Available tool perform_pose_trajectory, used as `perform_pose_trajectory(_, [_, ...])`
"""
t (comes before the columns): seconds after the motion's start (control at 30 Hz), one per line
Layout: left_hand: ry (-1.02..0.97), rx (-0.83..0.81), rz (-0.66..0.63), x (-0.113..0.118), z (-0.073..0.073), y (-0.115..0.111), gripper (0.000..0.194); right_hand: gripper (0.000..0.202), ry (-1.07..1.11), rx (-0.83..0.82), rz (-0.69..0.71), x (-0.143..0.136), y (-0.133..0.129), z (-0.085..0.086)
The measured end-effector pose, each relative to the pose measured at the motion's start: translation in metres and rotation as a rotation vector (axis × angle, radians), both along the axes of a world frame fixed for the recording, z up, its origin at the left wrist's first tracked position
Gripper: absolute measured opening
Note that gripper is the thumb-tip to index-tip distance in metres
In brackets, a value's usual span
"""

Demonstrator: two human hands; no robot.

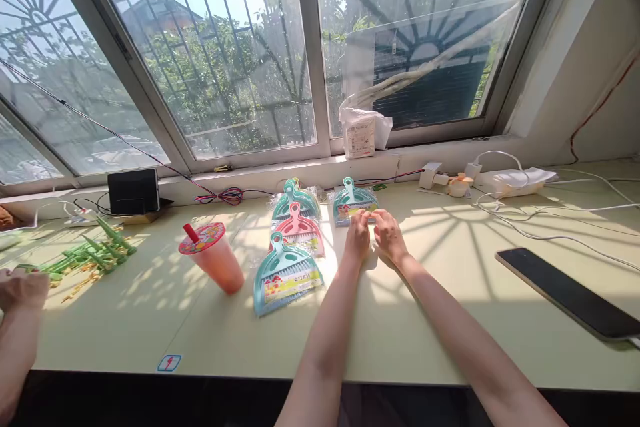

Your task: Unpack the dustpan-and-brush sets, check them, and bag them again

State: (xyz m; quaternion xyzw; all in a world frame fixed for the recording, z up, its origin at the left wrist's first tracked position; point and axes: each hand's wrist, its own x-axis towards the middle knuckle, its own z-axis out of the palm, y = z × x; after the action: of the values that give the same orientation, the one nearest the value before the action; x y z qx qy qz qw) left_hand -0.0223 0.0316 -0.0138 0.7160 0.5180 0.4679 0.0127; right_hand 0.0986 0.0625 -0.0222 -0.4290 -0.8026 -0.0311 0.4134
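Note:
A teal dustpan-and-brush set (345, 199) in clear wrapping lies near the window sill. My left hand (358, 237) and my right hand (389, 235) meet at its front edge, fingers curled and pressed together on the wrapping. To their left, overlapping wrapped sets form a column: teal ones (295, 198) at the back, a pink one (299, 230) in the middle and a larger-looking teal one (285, 277) in front, with a yellow printed label.
A red drink cup (216, 263) stands left of the sets. Farther left are green plant stems (100, 250), a tablet (133, 191) and another person's hand (23, 290). A phone (565, 290), white cables (565, 236) and a power strip (520, 182) lie right.

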Motion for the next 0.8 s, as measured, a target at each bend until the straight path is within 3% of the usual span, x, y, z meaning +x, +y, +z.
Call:
perform_pose_trajectory(0.17, [0.015, -0.065, -0.017, 0.001, -0.006, -0.023, 0.049, 0.044, 0.034, -0.025, 0.086, 0.009, -0.025, -0.002])
perform_pose_trajectory(0.43, [-0.005, -0.094, -0.072, 0.0, -0.007, -0.059, 0.052, 0.038, 0.11, -0.08, 0.088, 0.021, -0.051, -0.009])
perform_pose_trajectory(0.8, [0.049, -0.067, -0.041, -0.002, -0.01, -0.063, 0.058, 0.033, 0.193, 0.006, 0.105, 0.023, -0.045, -0.016])
